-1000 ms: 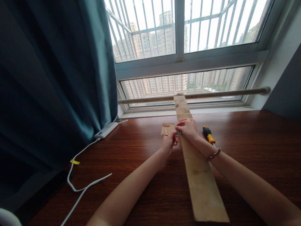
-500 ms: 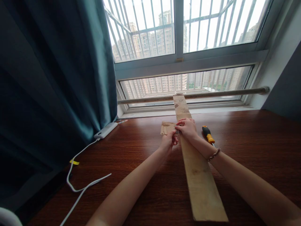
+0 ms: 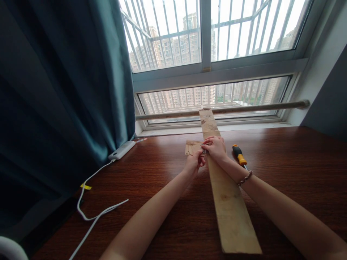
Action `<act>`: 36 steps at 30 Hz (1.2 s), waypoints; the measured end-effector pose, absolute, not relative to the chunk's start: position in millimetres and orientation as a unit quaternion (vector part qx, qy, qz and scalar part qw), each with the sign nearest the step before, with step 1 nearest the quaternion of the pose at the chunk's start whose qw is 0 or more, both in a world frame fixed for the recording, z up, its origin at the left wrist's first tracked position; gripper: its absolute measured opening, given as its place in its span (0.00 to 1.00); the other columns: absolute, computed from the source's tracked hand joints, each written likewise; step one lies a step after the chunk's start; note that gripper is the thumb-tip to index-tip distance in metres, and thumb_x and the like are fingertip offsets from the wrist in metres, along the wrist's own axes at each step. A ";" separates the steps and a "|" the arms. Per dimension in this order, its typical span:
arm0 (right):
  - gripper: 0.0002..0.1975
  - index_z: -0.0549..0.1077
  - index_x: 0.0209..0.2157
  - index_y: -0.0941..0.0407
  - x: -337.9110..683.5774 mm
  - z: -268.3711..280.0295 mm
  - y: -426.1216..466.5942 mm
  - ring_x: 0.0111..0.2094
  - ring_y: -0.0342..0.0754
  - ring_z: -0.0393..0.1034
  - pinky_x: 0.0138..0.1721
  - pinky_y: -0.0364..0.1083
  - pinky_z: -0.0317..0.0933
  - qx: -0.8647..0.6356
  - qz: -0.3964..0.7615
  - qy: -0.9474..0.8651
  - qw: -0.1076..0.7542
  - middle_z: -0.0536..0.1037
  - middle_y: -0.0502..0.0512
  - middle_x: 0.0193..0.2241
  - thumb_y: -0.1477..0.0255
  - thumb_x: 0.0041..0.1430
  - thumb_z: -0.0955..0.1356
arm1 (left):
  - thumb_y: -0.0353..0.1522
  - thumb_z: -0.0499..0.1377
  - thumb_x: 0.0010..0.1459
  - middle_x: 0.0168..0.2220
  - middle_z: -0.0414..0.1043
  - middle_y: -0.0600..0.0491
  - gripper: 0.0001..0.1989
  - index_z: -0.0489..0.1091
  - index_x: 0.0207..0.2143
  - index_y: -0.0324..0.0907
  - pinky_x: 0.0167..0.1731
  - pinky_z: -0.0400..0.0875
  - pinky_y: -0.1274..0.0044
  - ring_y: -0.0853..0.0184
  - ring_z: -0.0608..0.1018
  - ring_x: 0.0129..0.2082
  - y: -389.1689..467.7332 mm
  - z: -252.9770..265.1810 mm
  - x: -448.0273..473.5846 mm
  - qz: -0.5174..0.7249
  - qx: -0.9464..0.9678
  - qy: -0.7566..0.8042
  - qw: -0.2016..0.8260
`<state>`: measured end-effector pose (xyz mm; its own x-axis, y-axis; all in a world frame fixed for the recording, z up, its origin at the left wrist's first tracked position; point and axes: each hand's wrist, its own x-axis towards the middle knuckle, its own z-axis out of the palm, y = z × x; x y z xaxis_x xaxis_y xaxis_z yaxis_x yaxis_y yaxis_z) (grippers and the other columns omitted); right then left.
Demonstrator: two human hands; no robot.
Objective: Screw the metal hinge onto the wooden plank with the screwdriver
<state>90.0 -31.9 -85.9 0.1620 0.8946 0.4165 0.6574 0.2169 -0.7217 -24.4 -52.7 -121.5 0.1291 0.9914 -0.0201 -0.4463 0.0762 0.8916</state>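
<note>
A long wooden board [image 3: 230,202] lies lengthwise on the dark wooden tabletop, its far end reaching the rail by the window. To its left, against its edge, is a small piece of wood or cardboard [image 3: 192,147] with a torn-looking face. My left hand [image 3: 194,160] is closed at the near edge of this small piece, thumb and fingers pinched. My right hand [image 3: 216,147] rests over the board, its fingertips meeting the left hand's at a tiny shiny metal bit, too small to name. On the right lies a screwdriver [image 3: 240,155] with a black and yellow handle, partly behind my right forearm.
A white power bank or adapter [image 3: 121,150] with a white cable [image 3: 81,206] lies at the left by the dark blue curtain [image 3: 108,90]. A horizontal rail [image 3: 257,107] crosses before the barred window. The tabletop [image 3: 298,173] stretches to the right.
Hardly anything differs. Both hands stay pinched at the same spot; the right hand and the board's near end appear shifted very slightly left.
</note>
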 end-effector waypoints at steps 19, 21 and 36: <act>0.06 0.78 0.24 0.52 90.0 -83.4 -31.0 0.45 0.52 0.61 0.45 0.49 0.53 -0.615 0.140 -0.623 0.461 0.77 0.50 0.37 0.67 0.42 0.71 | 0.35 0.60 0.45 0.11 0.61 0.58 0.09 0.65 0.21 0.38 0.13 0.49 0.82 0.77 0.60 0.10 -57.1 -123.4 -21.3 0.581 0.384 0.334 0.635; 0.05 0.78 0.24 0.52 90.1 -82.5 -31.3 0.45 0.52 0.61 0.46 0.49 0.53 -0.614 0.147 -0.619 0.467 0.77 0.50 0.37 0.67 0.41 0.71 | 0.35 0.60 0.45 0.10 0.61 0.58 0.09 0.65 0.20 0.38 0.13 0.50 0.82 0.77 0.60 0.11 -57.6 -122.8 -21.0 0.580 0.382 0.336 0.637; 0.09 0.75 0.31 0.54 88.8 -85.1 -30.2 0.38 0.50 0.69 0.42 0.47 0.59 -0.559 0.228 -0.568 0.560 0.78 0.52 0.30 0.64 0.48 0.68 | 0.35 0.61 0.42 0.11 0.62 0.58 0.11 0.64 0.18 0.38 0.13 0.52 0.83 0.77 0.61 0.11 -59.7 -124.5 -19.2 0.570 0.353 0.346 0.656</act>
<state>88.8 -30.2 -85.1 0.2521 0.8896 0.3808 0.3793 0.2712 -0.8846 -19.2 -59.7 -124.5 0.1111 0.9924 -0.0520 -0.5036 0.1013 0.8580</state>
